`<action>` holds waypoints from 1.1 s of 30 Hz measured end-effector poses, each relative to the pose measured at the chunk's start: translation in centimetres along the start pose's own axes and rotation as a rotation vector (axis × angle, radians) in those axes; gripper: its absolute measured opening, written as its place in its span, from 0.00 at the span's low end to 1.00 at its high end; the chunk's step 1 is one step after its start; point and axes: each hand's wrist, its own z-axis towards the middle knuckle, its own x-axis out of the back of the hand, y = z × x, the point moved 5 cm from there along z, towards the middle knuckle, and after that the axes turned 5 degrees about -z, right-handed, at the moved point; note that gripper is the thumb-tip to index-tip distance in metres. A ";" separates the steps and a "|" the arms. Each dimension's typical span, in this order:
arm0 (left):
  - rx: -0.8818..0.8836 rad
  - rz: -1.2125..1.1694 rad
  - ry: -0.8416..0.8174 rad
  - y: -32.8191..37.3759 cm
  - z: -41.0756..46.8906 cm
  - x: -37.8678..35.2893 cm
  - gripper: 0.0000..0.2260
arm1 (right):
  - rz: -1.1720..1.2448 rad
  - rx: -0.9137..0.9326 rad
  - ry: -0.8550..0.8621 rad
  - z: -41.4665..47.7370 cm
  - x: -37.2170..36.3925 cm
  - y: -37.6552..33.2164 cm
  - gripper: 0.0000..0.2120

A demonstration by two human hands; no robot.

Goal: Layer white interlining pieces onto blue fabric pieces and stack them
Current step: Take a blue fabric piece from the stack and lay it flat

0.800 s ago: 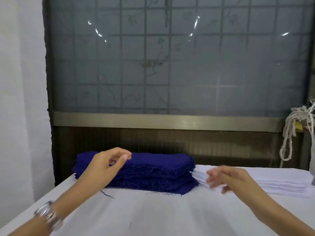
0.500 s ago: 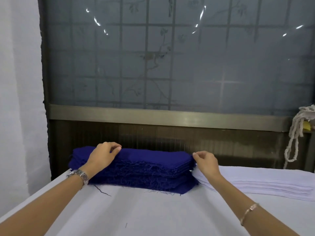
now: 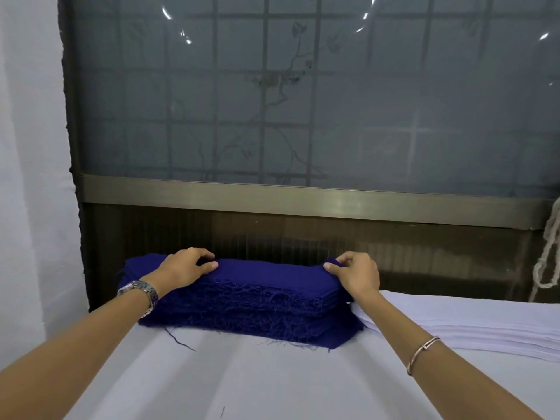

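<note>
Fingers [image 3: 332, 267] of our right hand [image 3: 357, 275] now pinch the right end of the top blue piece [image 3: 272, 269], lifted slightly off the blue fabric stack [image 3: 257, 301] since we landed there, while our left hand [image 3: 181, 268] curls onto its other end, so peeling has likely begun, with the white interlining stack [image 3: 472, 322] untouched just beside.

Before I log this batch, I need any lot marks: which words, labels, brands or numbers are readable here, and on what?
None readable.
The blue fabric stack, white interlining stack and table cover bear no print.
The wristwatch shows only metal links; any brand is too small to read.
The window pane has only a vine pattern.
</note>
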 end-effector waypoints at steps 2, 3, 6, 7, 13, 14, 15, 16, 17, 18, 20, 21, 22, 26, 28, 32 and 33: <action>0.001 0.002 -0.023 -0.1 0.1 0.0 0.21 | -0.032 0.035 0.052 -0.2 0.3 -0.4 0.09; -0.002 0.005 -0.028 -0.2 0.2 0.1 0.21 | -0.056 0.059 0.080 -0.2 0.5 -0.6 0.10; -0.011 0.015 -0.039 -0.1 0.3 0.1 0.21 | -0.095 0.155 0.109 -0.6 0.9 -1.0 0.11; -0.014 0.017 -0.040 -0.1 0.4 0.1 0.22 | -0.106 0.187 0.122 -0.6 1.0 -1.1 0.11; -0.024 0.009 -0.051 -0.2 0.4 0.0 0.22 | -0.048 0.243 0.183 -1.3 1.5 -1.7 0.13; -0.024 0.007 -0.052 -0.2 0.4 0.0 0.22 | -0.033 0.234 0.196 -1.3 1.6 -1.7 0.12; -0.025 0.007 -0.054 -0.2 0.5 0.0 0.22 | -0.017 0.225 0.211 -1.3 1.8 -1.6 0.11; -0.027 0.008 -0.055 -0.2 0.5 0.1 0.22 | -0.001 0.213 0.223 -1.3 1.9 -1.6 0.08; -0.030 0.011 -0.056 -0.1 0.4 0.1 0.22 | 0.006 0.204 0.230 -1.3 2.0 -1.5 0.06; -0.032 0.013 -0.058 -0.1 0.5 0.1 0.22 | 0.003 0.202 0.235 -1.2 2.0 -1.5 0.05; -0.032 0.017 -0.063 -0.1 0.5 0.1 0.22 | -0.016 0.208 0.237 -1.2 1.8 -1.5 0.05; -0.032 0.019 -0.066 0.0 0.5 0.1 0.23 | -0.024 0.213 0.238 -1.2 1.8 -1.4 0.05; -0.030 0.019 -0.070 0.0 0.5 0.1 0.23 | -0.035 0.218 0.237 -1.2 1.6 -1.4 0.06; -0.025 0.027 -0.096 0.2 0.6 0.3 0.25 | -0.088 0.247 0.237 -1.2 1.2 -1.2 0.07; -0.037 0.015 -0.111 0.4 0.9 0.3 0.26 | -0.088 0.297 0.264 -1.4 1.3 -1.3 0.06; -0.103 -0.176 -0.187 1.3 1.3 0.2 0.29 | -0.056 0.393 0.385 -1.8 2.1 -1.4 0.03; -0.120 -0.181 -0.201 1.5 1.4 0.3 0.30 | -0.026 0.411 0.405 -1.9 2.3 -1.4 0.03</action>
